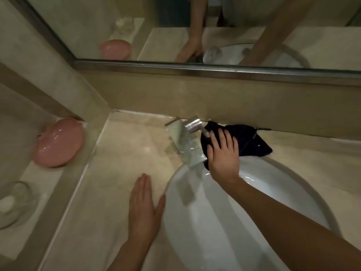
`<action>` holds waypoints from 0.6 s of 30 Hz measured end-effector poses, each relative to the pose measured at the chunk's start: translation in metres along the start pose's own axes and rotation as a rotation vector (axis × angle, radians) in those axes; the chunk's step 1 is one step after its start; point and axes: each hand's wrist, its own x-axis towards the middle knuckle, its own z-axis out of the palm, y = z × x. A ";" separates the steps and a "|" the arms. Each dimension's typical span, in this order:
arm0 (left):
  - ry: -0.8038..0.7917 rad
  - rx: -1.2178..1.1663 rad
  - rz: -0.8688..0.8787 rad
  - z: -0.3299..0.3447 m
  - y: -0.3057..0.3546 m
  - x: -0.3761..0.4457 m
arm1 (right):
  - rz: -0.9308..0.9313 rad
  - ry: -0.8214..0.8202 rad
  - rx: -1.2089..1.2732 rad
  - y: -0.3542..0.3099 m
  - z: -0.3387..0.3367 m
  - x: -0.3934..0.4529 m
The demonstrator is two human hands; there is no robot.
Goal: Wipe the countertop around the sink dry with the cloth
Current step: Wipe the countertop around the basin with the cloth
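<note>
The cloth [240,139], dark and crumpled, lies on the desk [125,153] behind the sink [214,222], against the back wall just right of the tap [185,141]. The right hand [222,153] presses flat on it, fingers spread, no grip closed. The left hand [144,208] rests flat and open on the desk beside the sink.

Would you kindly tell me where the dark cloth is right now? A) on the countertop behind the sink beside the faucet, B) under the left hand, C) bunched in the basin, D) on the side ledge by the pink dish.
A: the right hand presses the dark cloth flat on the countertop between the faucet and back wall.
</note>
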 end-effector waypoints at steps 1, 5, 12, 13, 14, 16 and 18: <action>-0.003 -0.003 0.029 0.000 -0.009 -0.001 | -0.043 -0.007 0.003 -0.014 0.004 -0.001; 0.043 -0.134 0.037 -0.001 -0.008 -0.003 | 0.012 0.030 0.270 -0.060 0.016 -0.029; 0.090 -0.429 -0.012 -0.011 -0.015 -0.004 | -0.229 -0.128 0.237 -0.140 0.029 -0.107; 0.111 -0.466 -0.057 -0.012 -0.016 -0.005 | -0.360 -0.168 0.248 -0.153 0.033 -0.119; 0.144 -0.504 -0.112 -0.015 -0.020 -0.005 | -0.467 -0.194 0.258 -0.161 0.035 -0.117; 0.230 -0.536 -0.185 -0.022 -0.034 -0.005 | -0.523 -0.231 0.221 -0.168 0.040 -0.077; 0.260 -0.488 -0.203 -0.024 -0.056 -0.009 | -0.382 -0.226 0.181 -0.179 0.043 -0.017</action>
